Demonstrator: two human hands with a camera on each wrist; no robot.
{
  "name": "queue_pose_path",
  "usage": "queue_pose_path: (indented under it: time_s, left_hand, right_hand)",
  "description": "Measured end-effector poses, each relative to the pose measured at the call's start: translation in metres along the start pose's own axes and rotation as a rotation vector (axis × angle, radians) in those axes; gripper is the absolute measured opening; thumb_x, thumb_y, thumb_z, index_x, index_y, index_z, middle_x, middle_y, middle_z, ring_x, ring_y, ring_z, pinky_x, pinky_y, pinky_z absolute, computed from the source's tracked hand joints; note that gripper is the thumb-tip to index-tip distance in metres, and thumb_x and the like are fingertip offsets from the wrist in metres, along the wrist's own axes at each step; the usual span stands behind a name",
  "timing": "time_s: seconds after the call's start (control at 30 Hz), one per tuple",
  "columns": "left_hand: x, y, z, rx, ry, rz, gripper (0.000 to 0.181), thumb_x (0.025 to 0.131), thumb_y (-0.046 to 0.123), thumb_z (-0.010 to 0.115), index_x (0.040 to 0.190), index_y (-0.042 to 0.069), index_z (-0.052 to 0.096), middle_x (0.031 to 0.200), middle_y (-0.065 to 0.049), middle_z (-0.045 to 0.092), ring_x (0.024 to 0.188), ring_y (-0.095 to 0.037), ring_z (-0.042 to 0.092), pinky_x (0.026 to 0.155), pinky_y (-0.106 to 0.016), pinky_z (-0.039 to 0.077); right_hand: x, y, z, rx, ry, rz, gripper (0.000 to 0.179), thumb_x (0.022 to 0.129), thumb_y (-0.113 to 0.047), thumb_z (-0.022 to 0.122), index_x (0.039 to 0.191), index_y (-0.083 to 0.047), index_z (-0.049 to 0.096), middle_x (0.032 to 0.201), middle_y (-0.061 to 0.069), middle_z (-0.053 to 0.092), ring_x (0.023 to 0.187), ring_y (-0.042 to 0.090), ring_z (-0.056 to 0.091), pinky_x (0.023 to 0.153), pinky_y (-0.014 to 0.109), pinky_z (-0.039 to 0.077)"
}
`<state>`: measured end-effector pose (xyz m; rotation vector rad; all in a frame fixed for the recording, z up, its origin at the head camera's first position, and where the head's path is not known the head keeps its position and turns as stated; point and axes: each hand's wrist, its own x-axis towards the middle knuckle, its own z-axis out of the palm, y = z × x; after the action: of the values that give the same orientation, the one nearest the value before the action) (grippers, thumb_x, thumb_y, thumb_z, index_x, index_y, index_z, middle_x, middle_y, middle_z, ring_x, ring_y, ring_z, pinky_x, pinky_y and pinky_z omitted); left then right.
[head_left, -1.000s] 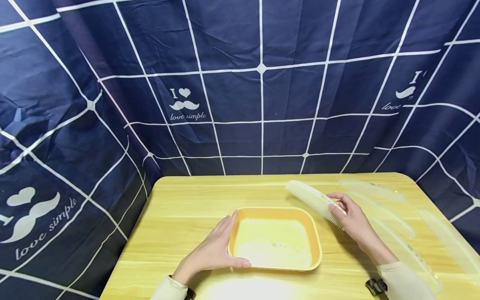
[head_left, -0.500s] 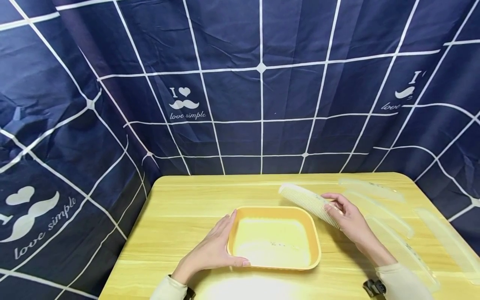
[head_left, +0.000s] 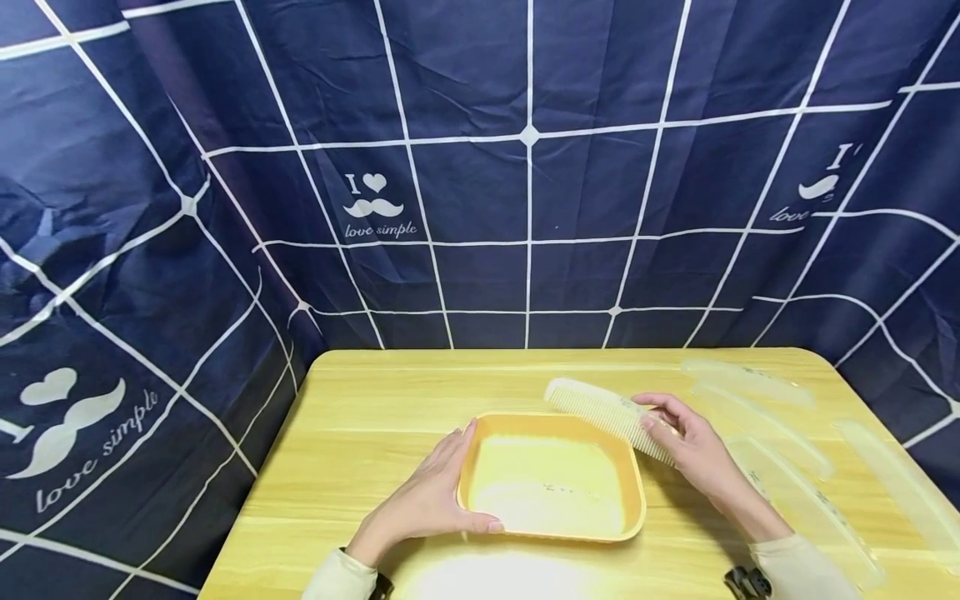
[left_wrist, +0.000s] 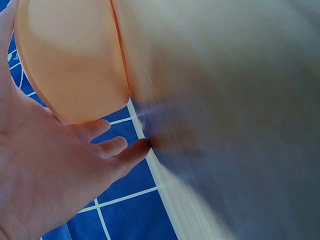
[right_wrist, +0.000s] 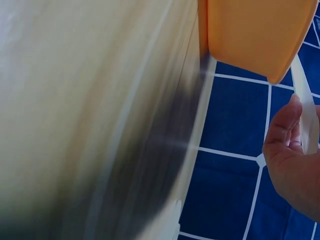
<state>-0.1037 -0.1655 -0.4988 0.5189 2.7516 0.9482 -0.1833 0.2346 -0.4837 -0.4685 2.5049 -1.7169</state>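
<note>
- Left hand [head_left: 431, 500] — fingers extended against the left wall of a shallow orange tray [head_left: 632, 492], thumb laid along its near rim.
- Right hand [head_left: 686, 437] — thumb and fingers pinch a pale comb [head_left: 600, 408] near its right end.
- That comb slants past the tray's far right corner, free end pointing left beyond the far rim, teeth towards the tray; whether it touches the rim, I cannot tell.
- The tray sits between the hands, small dark marks on its bottom.
- More translucent combs [head_left: 900, 492] lie on the wood-grain table [head_left: 405, 383], beyond and right of the right hand.
- Behind hangs a navy curtain [head_left: 465, 192] with white grid lines.
</note>
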Motion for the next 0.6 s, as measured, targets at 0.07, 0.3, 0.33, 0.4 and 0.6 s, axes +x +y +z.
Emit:
queue_pose_path:
  time_s: [0.07,0.3,0.33,0.4,0.6]
  left_hand:
    - [0.000,0.000,0.000,0.000,-0.002,0.000,0.137,0.066,0.087,0.071,0.166,0.031,-0.004,0.173,0.000,0.010,0.158,-0.034,0.012,0.122,-0.060,0.021]
    - [0.000,0.000,0.000,0.001,-0.006,-0.004,0.136,0.067,0.087,0.070,0.165,0.035,-0.007,0.173,-0.007,0.012,0.158,-0.035,0.012,0.121,-0.062,0.022]
    - [0.000,0.001,0.000,0.001,-0.009,-0.005,0.136,0.067,0.088,0.070,0.165,0.035,-0.007,0.173,-0.005,0.011,0.158,-0.034,0.012,0.122,-0.061,0.021]
    - [0.000,0.001,-0.001,0.003,-0.012,-0.005,0.137,0.067,0.088,0.070,0.166,0.032,-0.006,0.173,-0.002,0.010,0.158,-0.033,0.011,0.122,-0.059,0.021]
    - [0.001,0.001,-0.001,0.003,-0.012,0.001,0.137,0.067,0.088,0.070,0.166,0.031,-0.005,0.173,0.003,0.008,0.159,-0.030,0.011,0.123,-0.057,0.021]
  right_hand:
    - [0.000,0.000,0.002,0.005,-0.012,-0.019,0.036,0.108,-0.021,0.054,0.141,-0.006,0.055,0.111,0.011,0.070,0.094,0.008,0.067,0.078,0.022,0.055]
    - [0.001,-0.003,0.009,0.017,-0.028,-0.068,0.032,0.109,-0.017,0.053,0.138,-0.004,0.056,0.111,0.012,0.069,0.094,0.008,0.068,0.078,0.023,0.056]
    - [0.001,-0.003,0.010,0.012,-0.030,-0.076,0.031,0.108,-0.016,0.053,0.137,-0.004,0.056,0.110,0.012,0.069,0.093,0.008,0.067,0.078,0.023,0.056]
    - [0.001,-0.004,0.012,-0.007,-0.033,-0.090,0.030,0.108,-0.015,0.053,0.136,-0.005,0.057,0.109,0.012,0.069,0.093,0.008,0.067,0.079,0.022,0.055]
    - [0.002,-0.005,0.016,-0.026,-0.047,-0.110,0.028,0.108,-0.014,0.054,0.135,-0.007,0.059,0.107,0.012,0.071,0.094,0.009,0.066,0.082,0.021,0.053]
